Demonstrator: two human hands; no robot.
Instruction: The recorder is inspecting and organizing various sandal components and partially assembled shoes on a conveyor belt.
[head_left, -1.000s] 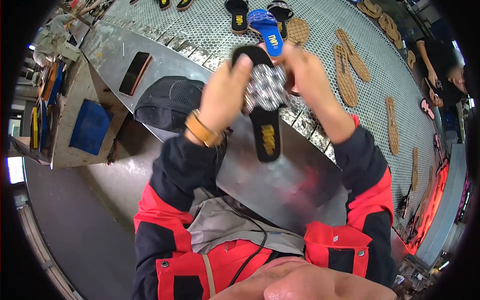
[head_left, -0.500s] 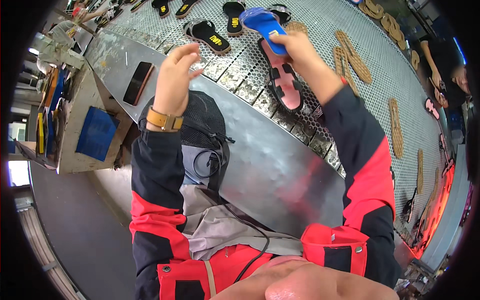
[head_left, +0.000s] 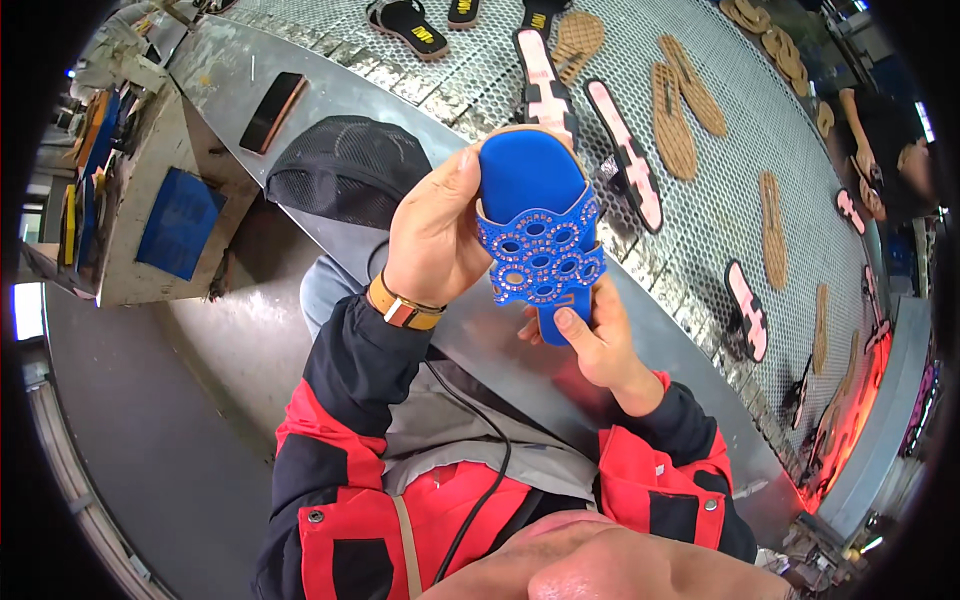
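A bright blue slide sandal (head_left: 538, 250) is held up in front of me, over the metal edge of the belt. Its broad upper has ring-shaped cut-outs and rows of small sparkling stones. My left hand (head_left: 437, 230) is wrapped round its left side near the toe, thumb along the edge. At the lower end, my right hand (head_left: 605, 345) pinches the narrow heel with the thumb on top. The fingers of both hands are partly hidden behind the sole.
Beyond the sandal runs a metal mesh conveyor (head_left: 710, 215) carrying tan soles (head_left: 673, 120), pink-and-black sandals (head_left: 630, 160) and black sandals (head_left: 410, 28). On the metal ledge lie a phone (head_left: 272, 112) and a black mesh bag (head_left: 350, 165). Another person (head_left: 870, 150) stands at the far right.
The blue sandal has come from above the conveyor down towards me. My left hand, empty before, now grips it too; my right hand holds its heel. Belt items appear shifted up and left.
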